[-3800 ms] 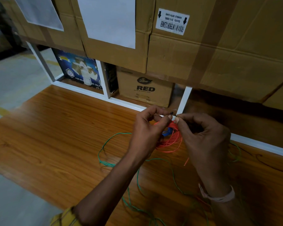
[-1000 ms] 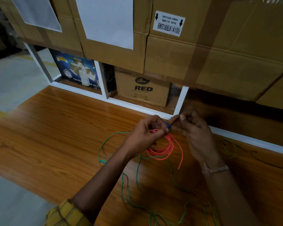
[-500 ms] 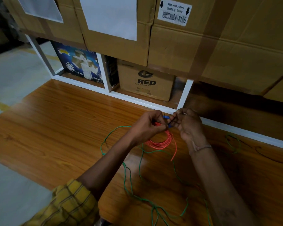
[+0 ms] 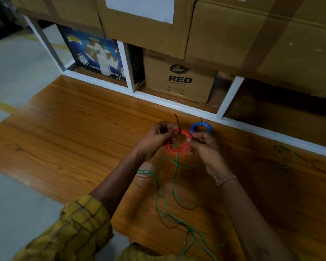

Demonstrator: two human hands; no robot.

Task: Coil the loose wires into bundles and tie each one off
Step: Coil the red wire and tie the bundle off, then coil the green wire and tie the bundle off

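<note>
An orange-red wire coil (image 4: 178, 147) is held between both hands above the wooden board (image 4: 73, 140). My left hand (image 4: 154, 138) grips its left side, where a thin black tie (image 4: 177, 123) sticks up. My right hand (image 4: 205, 146) pinches the coil's right side. A blue wire coil (image 4: 201, 127) with a black tie lies on the board just beyond my right hand. Loose green wire (image 4: 166, 210) trails over the board beneath my forearms towards me. More green wire (image 4: 285, 157) lies at the right.
A white shelf frame (image 4: 177, 105) runs along the far edge of the board, holding a "RED" carton (image 4: 179, 78) and a blue printed box (image 4: 94, 55). Large cardboard cartons (image 4: 252, 34) stack above. Grey floor (image 4: 17, 72) lies to the left.
The blue coil has left my hands and now lies on the board behind them. Both hands now hold the orange-red coil with a black tie at its left side.
</note>
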